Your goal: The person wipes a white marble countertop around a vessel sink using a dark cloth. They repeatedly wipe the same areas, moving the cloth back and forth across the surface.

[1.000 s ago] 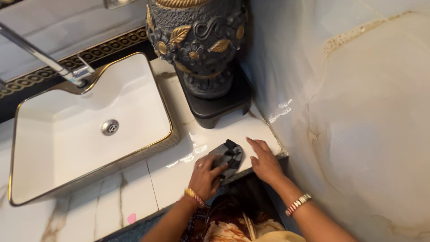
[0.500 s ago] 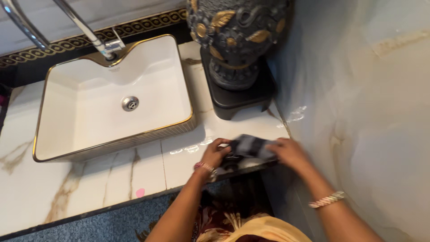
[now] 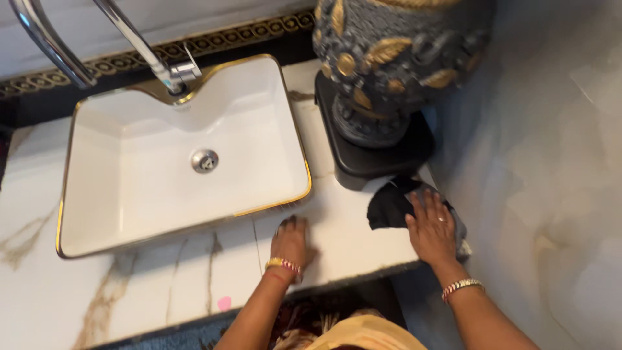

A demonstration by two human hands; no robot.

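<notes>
Right hand [image 3: 430,228] lies flat on the dark cloth [image 3: 391,204], fingers [image 3: 424,206] spread and pressing it onto the tabletop [image 3: 353,243], not pinching. The cloth sits at the tabletop's right end, just in front of the black stand [image 3: 379,159] and near the marble wall [image 3: 551,168]. Left hand [image 3: 289,238] rests palm down on bare tabletop just in front of the sink, fingers together, holding nothing (looks like a brace). Bangles on both wrists.

Step, as judged: wiping the tabletop with the cloth, working the corner by the stand. A next stroke would call for steady downward pressure and care not to knock the stand.

Tabletop is glossy white marble with tan veins. White rectangular basin [image 3: 129,194] with a gold rim sits on it; chrome tap [image 3: 139,48] behind. Ornate grey vase with gold leaves [image 3: 395,52] on the stand. Looks like a bathroom; black-and-gold patterned border [image 3: 214,42] along the back wall.
</notes>
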